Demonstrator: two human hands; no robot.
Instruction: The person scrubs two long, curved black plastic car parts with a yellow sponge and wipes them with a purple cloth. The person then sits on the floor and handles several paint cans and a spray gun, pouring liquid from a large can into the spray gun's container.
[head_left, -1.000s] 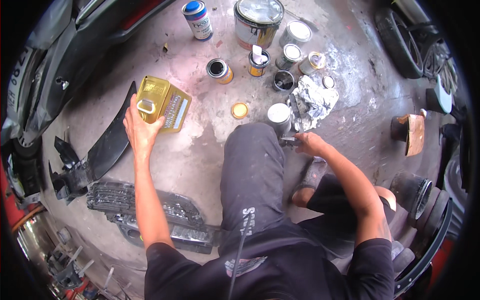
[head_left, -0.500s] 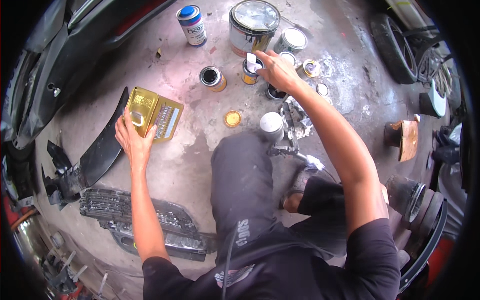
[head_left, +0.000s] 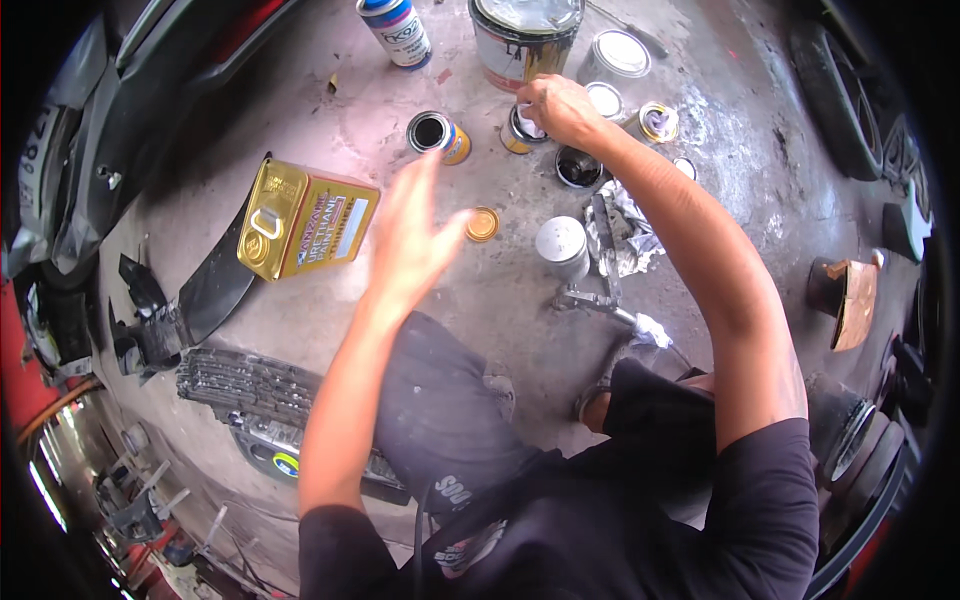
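My right hand is closed with its fingertips at the top of a white strip. That strip stands in a small open tin with a yellow label, and the fingers partly cover it. My left hand, blurred by motion, is over the floor with thumb and fingers apart and nothing in it. Just beyond its fingertips is an open tin of dark contents. Beside its thumb lies a round gold lid. A rectangular gold thinner can stands to its left.
A large paint bucket and a blue-capped can stand at the back. Near my right forearm are a dark-filled tin, a white-lidded tin and a spray gun with a white cup. A black slatted grille lies at left.
My left hand has left the gold thinner can and moved right; the can now stands more upright. My right hand's fingers have closed over the top of the white strip. The view has shifted.
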